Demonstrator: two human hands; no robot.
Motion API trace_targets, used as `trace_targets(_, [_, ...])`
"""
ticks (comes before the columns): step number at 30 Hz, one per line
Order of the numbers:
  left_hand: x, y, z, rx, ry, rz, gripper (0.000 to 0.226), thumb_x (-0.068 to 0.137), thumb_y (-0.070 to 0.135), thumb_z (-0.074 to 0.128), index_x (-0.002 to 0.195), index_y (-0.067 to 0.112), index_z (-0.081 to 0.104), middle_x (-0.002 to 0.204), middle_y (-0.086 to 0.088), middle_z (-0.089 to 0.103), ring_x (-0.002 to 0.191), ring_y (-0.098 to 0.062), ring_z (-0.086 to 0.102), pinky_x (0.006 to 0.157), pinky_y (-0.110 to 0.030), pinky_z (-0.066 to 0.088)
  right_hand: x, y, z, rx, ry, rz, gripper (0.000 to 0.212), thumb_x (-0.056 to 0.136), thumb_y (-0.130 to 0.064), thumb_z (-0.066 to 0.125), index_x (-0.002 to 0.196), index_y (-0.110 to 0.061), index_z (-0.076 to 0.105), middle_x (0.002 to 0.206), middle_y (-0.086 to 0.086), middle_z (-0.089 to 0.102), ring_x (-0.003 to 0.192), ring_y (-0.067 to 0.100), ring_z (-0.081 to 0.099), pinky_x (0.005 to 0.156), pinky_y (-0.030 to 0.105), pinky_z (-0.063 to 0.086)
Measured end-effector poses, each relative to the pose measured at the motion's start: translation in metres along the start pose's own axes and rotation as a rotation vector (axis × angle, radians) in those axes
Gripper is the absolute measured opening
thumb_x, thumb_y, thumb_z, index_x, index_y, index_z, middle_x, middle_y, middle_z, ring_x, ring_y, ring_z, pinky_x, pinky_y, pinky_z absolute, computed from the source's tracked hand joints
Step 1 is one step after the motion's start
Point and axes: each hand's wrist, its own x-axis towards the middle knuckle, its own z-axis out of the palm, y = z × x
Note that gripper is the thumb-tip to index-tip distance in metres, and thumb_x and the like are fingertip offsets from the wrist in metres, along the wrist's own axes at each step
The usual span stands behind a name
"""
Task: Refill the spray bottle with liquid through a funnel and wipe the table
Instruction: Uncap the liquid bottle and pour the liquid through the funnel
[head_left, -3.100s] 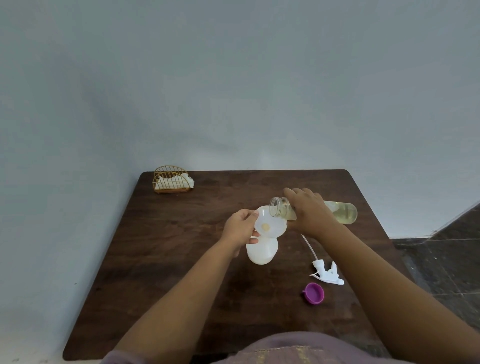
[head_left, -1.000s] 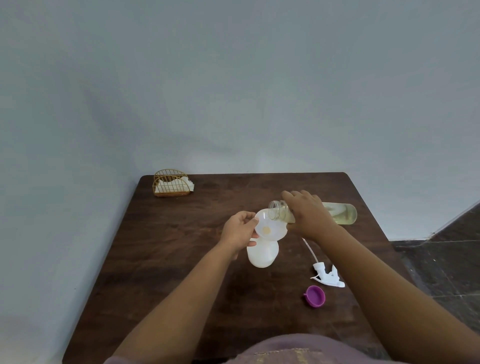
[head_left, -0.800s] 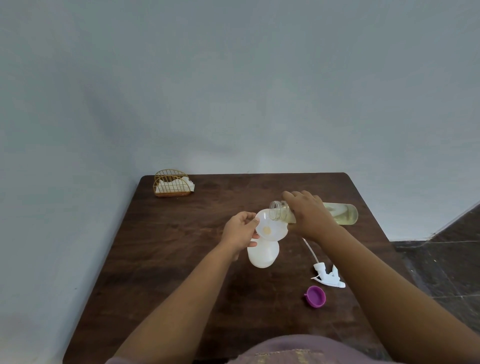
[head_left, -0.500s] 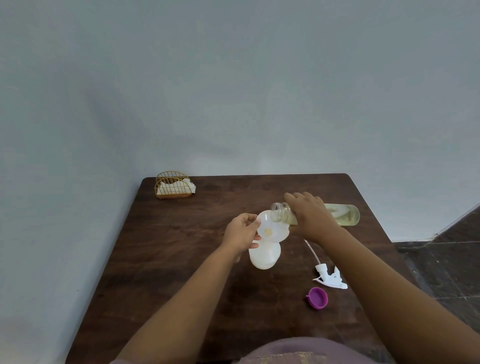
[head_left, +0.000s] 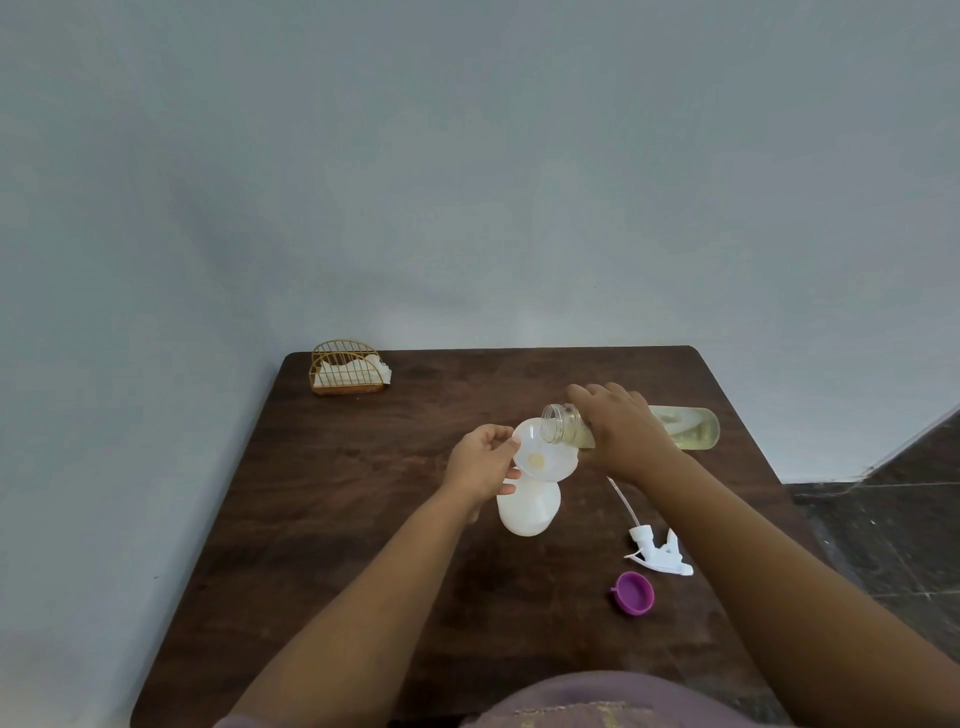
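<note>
We see a dark brown wooden surface (head_left: 363, 519) with rounded corners and a streaky grain, set against a plain pale wall. Near its middle stands a squat white spray bottle (head_left: 527, 512) of cloudy, smooth plastic, with a wide white funnel (head_left: 545, 457) seated in its neck; a small yellowish pool shows at the bottom of the funnel's cone. Our left hand (head_left: 480, 467) has its grip pinching the funnel's rim on the left, fingertips and thumb curled onto the thin edge. Our right hand (head_left: 621, 431) has its grip wrapped round a clear refill bottle (head_left: 685, 426), a long cylinder lying almost level, its threaded open mouth just over the funnel's far right rim and pale yellow liquid pooled along its lower side. The hand hides the bottle's middle. Toward the right edge of the surface, near us, lies the white spray head (head_left: 657, 553) on its side, its thin dip tube (head_left: 621, 501) running back toward the funnel, apart from it. Just nearer to us than the spray head lies a round purple cap (head_left: 634, 592), open side up. In the far left corner stands a gold wire holder (head_left: 345, 366), arched in shape, with white napkins (head_left: 353, 370) in it.
</note>
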Motion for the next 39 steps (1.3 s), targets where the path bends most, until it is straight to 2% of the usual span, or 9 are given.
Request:
trace_targets(5, [0.0002, 0.0007, 0.0001, 0.014, 0.003, 0.005, 0.027, 0.097, 0.025, 0.057, 0.124, 0.018, 0.06, 0.112, -0.002, 0.068, 0.083, -0.015, 0.068, 0.069, -0.029, 0.06, -0.0003, 0.0002, -0.0017, 0.001, -0.008, 0.0, 0.044, 0.072, -0.03, 0.073, 0.107, -0.018, 0.048, 0.088, -0.005, 0.049, 0.083, 0.016, 0.042, 0.081, 0.033, 0.039])
trace_targets(9, [0.0003, 0.0006, 0.0001, 0.011, 0.004, 0.005, 0.028, 0.098, 0.025, 0.057, 0.124, 0.017, 0.06, 0.112, -0.002, 0.068, 0.083, -0.015, 0.069, 0.07, -0.029, 0.061, 0.0, 0.0004, -0.002, 0.003, -0.004, 0.0, 0.043, 0.072, -0.032, 0.073, 0.104, -0.018, 0.048, 0.087, -0.005, 0.048, 0.082, 0.017, 0.042, 0.082, 0.033, 0.041])
trace_targets(19, [0.0008, 0.0014, 0.0007, 0.017, 0.008, 0.004, 0.028, 0.098, 0.025, 0.056, 0.124, 0.017, 0.059, 0.114, -0.003, 0.067, 0.084, -0.016, 0.068, 0.071, -0.03, 0.061, 0.0021, 0.0018, 0.0003, 0.0, 0.002, -0.001, 0.045, 0.07, -0.034, 0.075, 0.103, -0.018, 0.049, 0.086, -0.005, 0.049, 0.083, 0.017, 0.045, 0.079, 0.033, 0.039])
trace_targets(27, [0.0003, 0.0007, 0.0001, -0.004, 0.0, 0.008, 0.025, 0.098, 0.025, 0.056, 0.122, 0.017, 0.061, 0.107, -0.001, 0.068, 0.079, -0.013, 0.068, 0.065, -0.026, 0.058, 0.0024, 0.0018, 0.0003, -0.005, 0.002, 0.0, 0.042, 0.07, -0.031, 0.073, 0.101, -0.018, 0.048, 0.086, -0.004, 0.051, 0.082, 0.017, 0.044, 0.075, 0.031, 0.036])
trace_targets(33, [0.0005, 0.0011, 0.0004, -0.009, 0.002, 0.006, 0.026, 0.098, 0.025, 0.056, 0.123, 0.017, 0.061, 0.107, -0.001, 0.068, 0.08, -0.013, 0.068, 0.065, -0.027, 0.058, 0.002, 0.0001, -0.001, -0.001, -0.005, 0.001, 0.041, 0.07, -0.031, 0.074, 0.094, -0.02, 0.043, 0.083, -0.005, 0.047, 0.08, 0.017, 0.043, 0.076, 0.031, 0.037])
trace_targets(39, [0.0014, 0.0007, 0.0005, 0.004, 0.004, 0.011, 0.028, 0.098, 0.025, 0.056, 0.125, 0.017, 0.059, 0.11, -0.001, 0.068, 0.083, -0.013, 0.068, 0.067, -0.027, 0.06, 0.0015, -0.0016, -0.0036, -0.001, -0.018, 0.002, 0.04, 0.07, -0.028, 0.073, 0.097, -0.018, 0.045, 0.083, -0.005, 0.046, 0.081, 0.017, 0.043, 0.077, 0.031, 0.037])
